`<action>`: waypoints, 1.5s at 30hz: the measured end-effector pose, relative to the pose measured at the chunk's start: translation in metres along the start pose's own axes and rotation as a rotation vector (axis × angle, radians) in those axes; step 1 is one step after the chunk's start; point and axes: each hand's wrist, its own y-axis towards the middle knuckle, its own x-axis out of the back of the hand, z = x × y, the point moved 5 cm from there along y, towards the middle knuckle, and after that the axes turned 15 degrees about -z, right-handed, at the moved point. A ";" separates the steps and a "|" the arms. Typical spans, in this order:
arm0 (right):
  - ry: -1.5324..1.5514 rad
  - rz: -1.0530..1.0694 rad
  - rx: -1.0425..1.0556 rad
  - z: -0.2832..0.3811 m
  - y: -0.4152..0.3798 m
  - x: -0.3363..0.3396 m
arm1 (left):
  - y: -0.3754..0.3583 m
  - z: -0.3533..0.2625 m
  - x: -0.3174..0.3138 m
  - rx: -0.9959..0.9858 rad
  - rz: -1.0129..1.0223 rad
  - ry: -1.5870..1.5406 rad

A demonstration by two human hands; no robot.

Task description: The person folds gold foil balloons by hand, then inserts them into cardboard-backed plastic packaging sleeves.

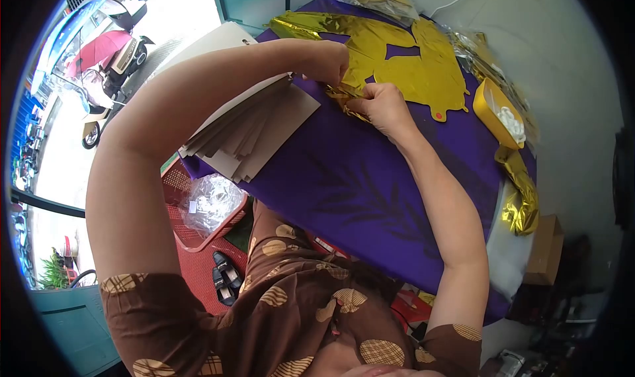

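Observation:
A flat, uninflated gold foil balloon [423, 73] lies spread over the far part of the table, with purple cloth showing through its gaps. My left hand [325, 62] is closed at the near-left edge of the foil, its fingertips mostly hidden behind the back of the hand. Just to the right, my right hand [382, 107] pinches a crumpled bit of the same foil between thumb and fingers. The two hands are close together, with bunched gold folds [345, 99] between them. Under my left forearm sits a fanned stack of cardboard sheets [264, 129].
Purple cloth [357, 192] covers the table. A yellow box [493, 116] with white items stands at the right, above a hanging gold foil strip [519, 205]. Plastic-wrapped packs [377, 0] lie at the back. Below left are a red basket [192, 238] and black shoes [226, 278].

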 end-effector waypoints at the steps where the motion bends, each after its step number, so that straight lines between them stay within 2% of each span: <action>1: -0.005 0.004 0.004 0.001 0.000 -0.001 | 0.004 0.000 -0.002 0.006 0.006 0.050; 2: 0.026 0.001 0.016 -0.002 0.001 -0.003 | 0.007 0.002 -0.003 0.012 0.011 0.101; 5: 0.098 -0.016 0.043 -0.011 0.005 -0.009 | 0.000 -0.007 0.001 -0.083 -0.205 0.288; 8: 0.104 -0.015 0.032 -0.010 0.004 -0.009 | -0.006 -0.007 -0.005 -0.177 -0.304 0.371; 14: 0.183 -0.025 -0.025 -0.017 0.009 -0.011 | -0.012 -0.015 -0.009 -0.159 -0.062 0.457; 16: 0.109 -0.047 -0.086 -0.018 0.011 -0.007 | -0.018 -0.018 -0.005 -0.138 -0.054 0.376; 19: 0.250 -0.057 -0.111 -0.024 0.010 -0.009 | -0.021 -0.025 0.000 -0.097 0.036 0.326; 23: 0.272 -0.202 -0.032 -0.022 0.006 -0.010 | -0.037 -0.045 -0.004 -0.146 0.166 0.239; 26: 0.195 -0.226 -0.007 -0.014 0.001 -0.002 | -0.052 -0.057 -0.016 -0.314 0.108 0.470; 29: 0.195 -0.154 0.035 -0.017 0.003 -0.005 | -0.051 -0.055 -0.026 -0.443 -0.125 0.617; 31: 0.173 -0.041 0.079 -0.013 0.002 -0.003 | -0.049 -0.054 -0.025 -0.388 -0.121 0.556; 35: 0.266 0.054 -0.032 -0.013 -0.002 -0.003 | -0.028 -0.034 -0.021 -0.177 -0.230 0.284; 37: 0.266 0.099 -0.075 -0.008 -0.004 0.002 | -0.023 -0.032 -0.013 -0.107 -0.168 0.196; 40: 0.266 0.130 0.013 -0.002 -0.007 0.004 | -0.012 -0.021 -0.013 0.003 -0.169 0.096; 43: 0.222 0.137 -0.077 -0.005 -0.010 0.004 | -0.006 -0.016 -0.016 0.084 -0.146 0.038; 45: 0.195 0.093 -0.050 -0.011 -0.006 0.000 | -0.006 -0.016 -0.016 0.116 -0.121 0.013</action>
